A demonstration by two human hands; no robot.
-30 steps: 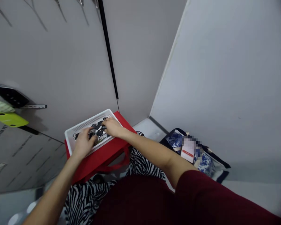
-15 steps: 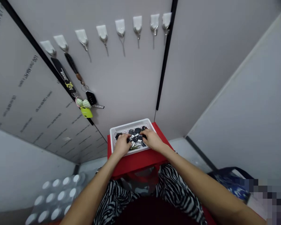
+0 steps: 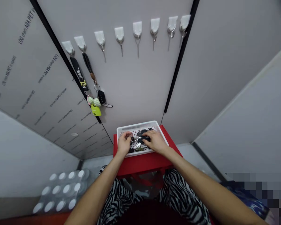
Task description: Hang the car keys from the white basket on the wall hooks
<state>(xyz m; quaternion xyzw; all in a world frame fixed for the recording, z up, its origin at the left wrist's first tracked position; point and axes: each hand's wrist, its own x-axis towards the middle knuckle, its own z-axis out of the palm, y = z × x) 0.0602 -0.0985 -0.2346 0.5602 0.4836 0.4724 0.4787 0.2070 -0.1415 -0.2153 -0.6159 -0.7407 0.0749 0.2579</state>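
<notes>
1. Changed vs half a second ago: my left hand (image 3: 124,144) sits nearer the left end of the white basket (image 3: 138,126); my right hand (image 3: 156,140) reaches farther in. Meaning: both hands work the same pile of keys (image 3: 138,145); I see none lifted out.
2. Left hand: curled narrow, small dark piece (image 3: 132,139) at the fingertips; can't tell if gripped.
3. Right hand: narrow gap, dark key fob (image 3: 147,138) between thumb and fingers; grip unclear.
4. Keys: inside the basket, partly under both hands, perforated base showing around them.
5. Edges: far rim near the wall panel (image 3: 140,81); red surface (image 3: 142,165) runs past the near rim and right end. Low walls, open top: I judge upward the easiest way, sideways risks bumping the ends.
6. Hooks (image 3: 137,29) above; two leftmost carry straps (image 3: 78,72). Capped bottles (image 3: 61,189) left, well apart.
</notes>
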